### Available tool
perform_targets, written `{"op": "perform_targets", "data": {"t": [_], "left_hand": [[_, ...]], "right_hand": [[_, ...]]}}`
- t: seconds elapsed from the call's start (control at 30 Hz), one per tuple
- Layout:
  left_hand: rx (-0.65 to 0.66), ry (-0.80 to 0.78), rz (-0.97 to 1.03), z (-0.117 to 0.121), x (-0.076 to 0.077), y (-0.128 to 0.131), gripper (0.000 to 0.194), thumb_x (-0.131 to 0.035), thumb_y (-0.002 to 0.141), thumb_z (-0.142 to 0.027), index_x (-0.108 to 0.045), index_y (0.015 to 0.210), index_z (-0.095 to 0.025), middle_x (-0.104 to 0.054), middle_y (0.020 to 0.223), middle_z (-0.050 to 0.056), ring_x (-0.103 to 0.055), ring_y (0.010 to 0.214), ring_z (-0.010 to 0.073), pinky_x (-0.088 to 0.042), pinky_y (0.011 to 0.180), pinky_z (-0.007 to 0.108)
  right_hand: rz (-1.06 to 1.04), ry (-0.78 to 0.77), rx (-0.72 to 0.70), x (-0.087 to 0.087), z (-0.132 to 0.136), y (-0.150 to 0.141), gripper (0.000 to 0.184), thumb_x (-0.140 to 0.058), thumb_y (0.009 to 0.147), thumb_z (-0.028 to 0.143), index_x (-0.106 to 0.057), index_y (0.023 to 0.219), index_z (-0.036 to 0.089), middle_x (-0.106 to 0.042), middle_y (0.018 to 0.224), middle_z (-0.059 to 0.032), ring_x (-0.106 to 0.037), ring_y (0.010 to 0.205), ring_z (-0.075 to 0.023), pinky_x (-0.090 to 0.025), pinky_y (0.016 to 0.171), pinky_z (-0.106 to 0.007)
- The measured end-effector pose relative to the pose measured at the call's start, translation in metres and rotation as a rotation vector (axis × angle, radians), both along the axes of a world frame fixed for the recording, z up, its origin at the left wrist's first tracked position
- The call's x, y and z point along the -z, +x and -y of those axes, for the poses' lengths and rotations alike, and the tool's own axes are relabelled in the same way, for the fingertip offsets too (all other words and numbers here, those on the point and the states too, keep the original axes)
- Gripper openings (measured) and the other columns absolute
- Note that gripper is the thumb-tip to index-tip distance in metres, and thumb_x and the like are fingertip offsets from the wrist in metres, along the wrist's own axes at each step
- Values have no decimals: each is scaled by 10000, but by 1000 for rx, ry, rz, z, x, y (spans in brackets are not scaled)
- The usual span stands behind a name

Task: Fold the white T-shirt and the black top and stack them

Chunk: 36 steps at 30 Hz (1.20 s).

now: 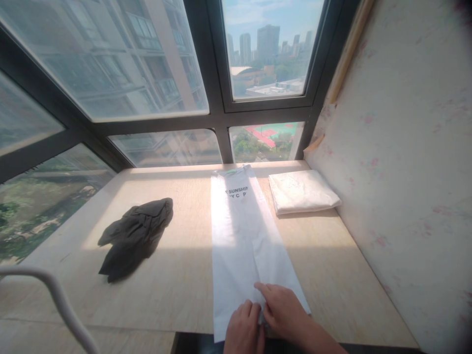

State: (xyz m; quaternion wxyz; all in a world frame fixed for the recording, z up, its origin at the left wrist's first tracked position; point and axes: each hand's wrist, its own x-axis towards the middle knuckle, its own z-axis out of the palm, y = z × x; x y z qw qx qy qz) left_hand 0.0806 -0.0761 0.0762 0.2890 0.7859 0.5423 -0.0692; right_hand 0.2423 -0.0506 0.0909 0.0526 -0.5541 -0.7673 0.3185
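A light, limp strip of cloth, best held by its near corners

From my remote seat I have the white garment (236, 246) laid lengthwise on the counter (184, 295), a long narrow strip with its dark lettering (237, 191) at the far end. Its near left corner seems to reach slightly past the counter's edge. My left hand (243, 327) rests at the near end, fingers curled down on the cloth; my right hand (285, 312) is just beside it, forefinger stretched out over the fabric near a lengthwise crease. Both hands touch the garment, but the fingertips are partly hidden, so I cannot tell whether either has cloth pinched.

I judge it light and soft, thin enough to follow a fingertip and to wrinkle under a sideways push. It doesn't look fragile, yet the strip would likely slip out of line if I dragged only one layer. I would use both hands, one at each near corner, catching all the layers between thumb and fingers, and lift rather than pull. The crumpled dark cloth (138, 236) lies well apart on the left, and the folded white bundle (304, 191) sits near the garment's far end on the right.
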Motion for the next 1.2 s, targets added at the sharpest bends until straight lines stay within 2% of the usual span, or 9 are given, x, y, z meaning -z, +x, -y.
{"op": "perform_targets", "data": {"t": [0.17,0.3,0.4,0.53,0.63,0.73,0.93,1.07,1.2], "left_hand": [[9,10,-18,-2,3,-2,338,-439,847,-136,-622,1121,-212,-643,1138,103,-594,1047,259,-468,926,393],[7,6,-7,-1,6,-2,364,-445,837,-142,-613,1150,-219,-640,1133,102,-591,1043,259,-461,917,389],[8,6,-5,-1,5,-2,328,-436,850,-167,-615,1120,-219,-631,1127,103,-583,1039,261,-451,907,386],[38,-22,-21,-5,3,-2,322,-464,829,-192,-608,1116,-222,-615,1154,100,-573,1051,263,-442,904,379],[55,-39,-45,-6,3,-2,342,-482,808,-199,-608,1125,-222,-607,1169,103,-566,1059,271,-439,901,384],[60,-40,-51,-5,7,-3,350,-486,806,-213,-610,1133,-226,-604,1176,106,-561,1060,276,-434,895,385],[46,-67,-57,-4,18,-3,411,-509,754,-186,-609,1151,-215,-601,1190,119,-562,1072,287,-433,887,385],[79,-82,-78,-8,18,-1,440,-510,732,-159,-608,1159,-198,-601,1195,132,-572,1068,298,-446,879,402],[88,-81,-85,-11,17,-1,427,-519,742,-153,-606,1156,-205,-604,1195,122,-582,1060,281,-455,877,387]], "right_hand": [[59,-13,-84,11,4,1,602,-467,831,114,-518,1428,172,-722,1096,-128,-671,968,-251,-440,777,-287],[53,27,-30,11,-5,3,527,-464,876,160,-544,1395,217,-725,1087,-105,-675,955,-233,-445,782,-282],[76,93,32,5,-32,0,419,-445,911,173,-598,1298,216,-709,1106,-94,-656,1001,-215,-448,820,-279],[211,194,57,-1,-83,-14,303,-426,951,181,-609,1192,191,-683,1079,-97,-636,1017,-220,-463,817,-295],[264,205,65,2,-112,-26,249,-434,958,173,-593,1150,170,-667,1070,-124,-642,993,-236,-475,788,-313],[293,185,75,8,-128,-33,249,-455,925,116,-578,1140,148,-665,1037,-149,-664,940,-247,-482,745,-322],[322,163,49,10,-133,-28,321,-483,876,82,-561,1175,165,-677,1029,-126,-683,908,-223,-482,714,-291],[325,170,65,9,-132,-25,311,-512,878,120,-560,1182,161,-665,1056,-138,-671,943,-238,-477,725,-300],[287,174,51,4,-132,-22,352,-520,846,113,-572,1188,175,-673,1049,-109,-670,931,-225,-461,725,-288]]}}
